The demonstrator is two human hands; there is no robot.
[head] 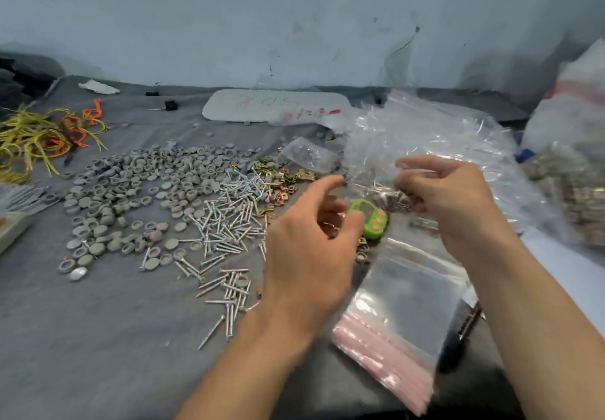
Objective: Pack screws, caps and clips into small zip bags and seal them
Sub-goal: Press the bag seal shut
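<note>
Grey round caps (137, 190) lie spread over the grey cloth at the left. Silver screws (226, 229) are heaped beside them, and brass clips (281, 177) lie just behind the screws. My right hand (448, 203) pinches a small filled zip bag (393, 198) holding screws and parts, raised above the table. My left hand (307, 243) hovers left of that bag with its fingers loosely curled; it is blurred and I see nothing held in it. A stack of empty zip bags (402, 315) with pink strips lies below my hands.
A green counter gadget (371, 220) sits between my hands. A heap of filled clear bags (425, 138) lies behind, with larger sacks of parts (569, 190) at the right. Yellow and orange ties (42, 134) lie far left. A grey board (278, 105) leans by the wall.
</note>
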